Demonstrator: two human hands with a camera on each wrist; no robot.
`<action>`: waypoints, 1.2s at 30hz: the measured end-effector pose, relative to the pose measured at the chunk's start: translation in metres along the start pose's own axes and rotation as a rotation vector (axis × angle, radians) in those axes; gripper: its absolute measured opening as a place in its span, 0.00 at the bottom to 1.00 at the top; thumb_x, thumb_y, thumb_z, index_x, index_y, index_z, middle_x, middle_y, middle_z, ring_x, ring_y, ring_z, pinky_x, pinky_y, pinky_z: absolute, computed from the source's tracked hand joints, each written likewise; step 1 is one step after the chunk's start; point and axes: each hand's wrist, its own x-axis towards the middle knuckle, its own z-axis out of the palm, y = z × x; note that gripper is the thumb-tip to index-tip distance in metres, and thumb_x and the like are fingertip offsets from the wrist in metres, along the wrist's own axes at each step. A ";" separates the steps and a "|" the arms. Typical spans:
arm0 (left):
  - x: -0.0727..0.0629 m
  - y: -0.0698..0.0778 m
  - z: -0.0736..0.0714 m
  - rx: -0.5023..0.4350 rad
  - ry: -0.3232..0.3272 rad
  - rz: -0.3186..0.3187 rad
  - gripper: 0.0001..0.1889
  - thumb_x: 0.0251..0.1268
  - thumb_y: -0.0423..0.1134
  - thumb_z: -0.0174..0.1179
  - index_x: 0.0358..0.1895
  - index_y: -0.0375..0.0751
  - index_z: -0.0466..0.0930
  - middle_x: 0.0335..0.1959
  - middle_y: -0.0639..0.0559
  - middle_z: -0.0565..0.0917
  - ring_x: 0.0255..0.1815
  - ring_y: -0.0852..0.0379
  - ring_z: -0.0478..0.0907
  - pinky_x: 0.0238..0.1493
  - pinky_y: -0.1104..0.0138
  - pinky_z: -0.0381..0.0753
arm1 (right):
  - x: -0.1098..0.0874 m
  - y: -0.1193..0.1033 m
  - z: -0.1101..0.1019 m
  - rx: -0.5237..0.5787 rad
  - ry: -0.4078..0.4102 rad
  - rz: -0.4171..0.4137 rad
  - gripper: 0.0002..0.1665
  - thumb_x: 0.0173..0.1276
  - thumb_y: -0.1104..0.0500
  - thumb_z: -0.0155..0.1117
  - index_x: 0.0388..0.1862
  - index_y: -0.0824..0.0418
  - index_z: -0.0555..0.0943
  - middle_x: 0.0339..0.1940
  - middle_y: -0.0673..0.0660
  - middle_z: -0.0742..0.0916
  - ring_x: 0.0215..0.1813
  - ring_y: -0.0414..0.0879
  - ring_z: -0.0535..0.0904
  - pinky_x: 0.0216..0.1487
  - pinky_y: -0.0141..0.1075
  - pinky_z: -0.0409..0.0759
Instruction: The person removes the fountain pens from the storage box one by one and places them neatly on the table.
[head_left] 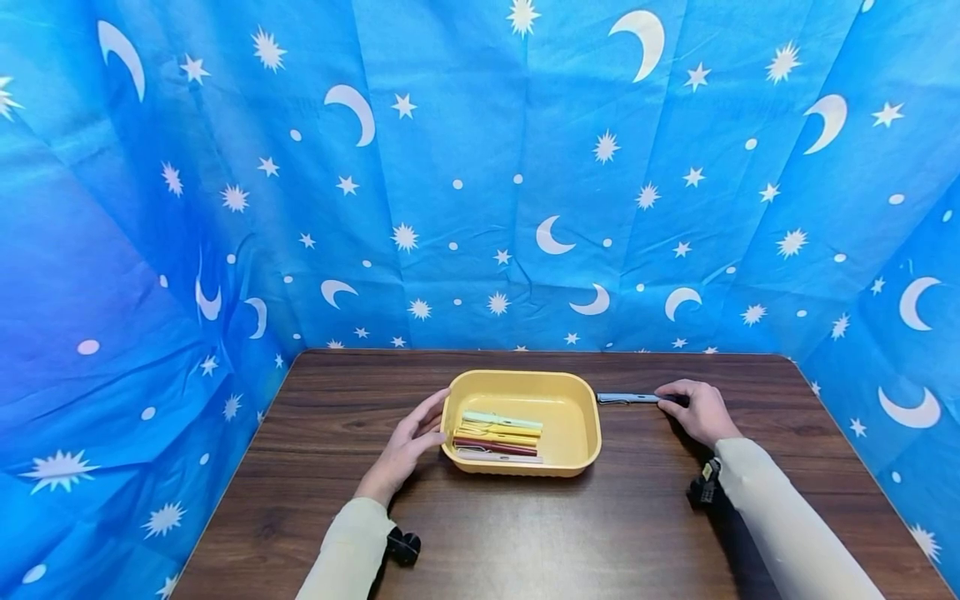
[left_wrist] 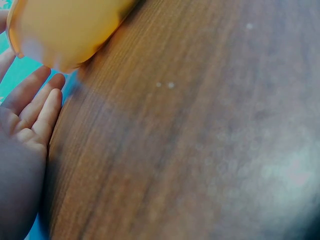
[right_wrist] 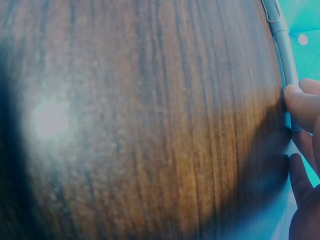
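Observation:
A yellow tray (head_left: 570, 417) with rounded corners stands near the middle of the table. Several pens lie side by side in its left half, among them a mint-green pen (head_left: 502, 419), a dark red pen (head_left: 497, 447) and a white pen (head_left: 498, 457). My left hand (head_left: 405, 446) rests against the tray's left end, its fingers fairly straight along the outer wall. To the right of the tray, my right hand (head_left: 699, 410) pinches a blue-grey pen (head_left: 628, 399) by its right end between thumb and fingers. That pen lies level, its clip end close to the tray's right rim.
Under everything is a dark brown wood-grain table (head_left: 525, 533). A blue cloth (head_left: 480, 167) with white moons and stars hangs behind it and along both sides. Small black devices sit at both wrists.

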 end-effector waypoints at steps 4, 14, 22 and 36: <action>0.000 0.001 0.000 -0.001 0.000 -0.004 0.35 0.75 0.33 0.59 0.82 0.56 0.63 0.81 0.45 0.67 0.81 0.45 0.64 0.80 0.51 0.64 | 0.000 0.001 0.000 0.000 -0.009 0.010 0.10 0.70 0.66 0.72 0.49 0.64 0.90 0.51 0.65 0.90 0.57 0.66 0.85 0.59 0.64 0.81; 0.001 -0.003 0.000 0.002 0.006 -0.006 0.34 0.76 0.33 0.59 0.81 0.58 0.64 0.80 0.46 0.68 0.81 0.46 0.65 0.80 0.51 0.64 | 0.000 -0.002 -0.004 0.016 -0.033 0.050 0.14 0.71 0.65 0.72 0.54 0.64 0.89 0.56 0.68 0.89 0.61 0.68 0.82 0.63 0.65 0.78; 0.000 -0.003 0.000 -0.006 0.000 0.018 0.34 0.76 0.33 0.60 0.81 0.56 0.64 0.80 0.45 0.68 0.80 0.44 0.65 0.80 0.48 0.63 | -0.002 -0.003 -0.007 0.021 -0.065 0.102 0.21 0.73 0.60 0.71 0.63 0.65 0.84 0.63 0.70 0.85 0.65 0.69 0.79 0.66 0.67 0.76; -0.001 -0.002 0.000 0.032 -0.008 0.020 0.34 0.77 0.34 0.59 0.82 0.58 0.63 0.80 0.46 0.68 0.81 0.45 0.64 0.80 0.49 0.63 | 0.023 -0.068 -0.020 0.143 0.020 0.082 0.30 0.77 0.52 0.68 0.73 0.62 0.77 0.70 0.66 0.82 0.73 0.65 0.75 0.68 0.61 0.77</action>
